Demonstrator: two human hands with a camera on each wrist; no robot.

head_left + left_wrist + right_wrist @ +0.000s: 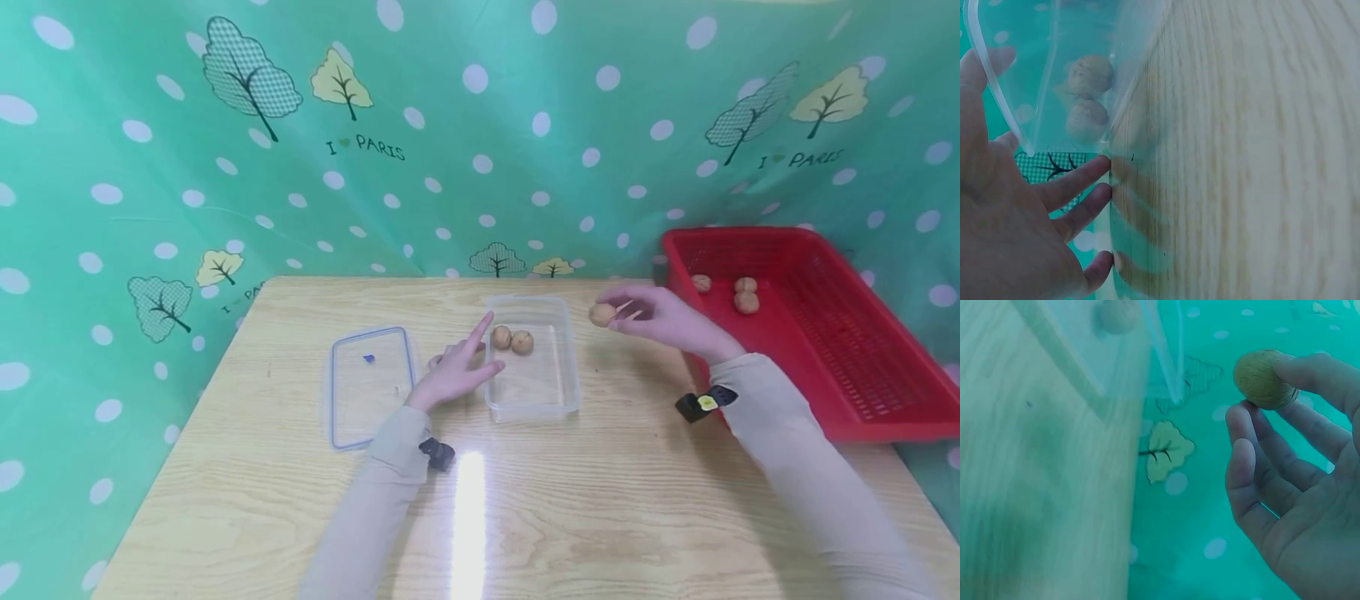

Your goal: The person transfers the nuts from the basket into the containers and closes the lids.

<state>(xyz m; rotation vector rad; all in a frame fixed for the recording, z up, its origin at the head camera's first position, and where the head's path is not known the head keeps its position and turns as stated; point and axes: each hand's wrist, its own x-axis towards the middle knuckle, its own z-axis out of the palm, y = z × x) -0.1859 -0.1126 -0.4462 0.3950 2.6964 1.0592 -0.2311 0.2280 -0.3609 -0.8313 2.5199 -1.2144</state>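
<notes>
A clear plastic container (pixel 567 367) stands on the table with two walnuts (pixel 522 342) side by side inside, toward its left wall. My left hand (pixel 455 372) is at that wall, thumb and index finger spread over the rim. In the left wrist view its other fingers (pixel 1079 181) reach down to the tabletop beside the container. To the right of the container, my right hand (pixel 660 318) pinches another walnut (pixel 1264 379) between thumb and fingertips. That walnut is held up above the table, outside the container's right rim.
A red plastic basket (pixel 806 367) stands at the right, with several walnuts (pixel 746 302) near its far left corner. Left of the container lies a clear lid (pixel 367 400) with a blue edge and a small blue mark. A patterned green cloth (pixel 480 142) hangs behind the table.
</notes>
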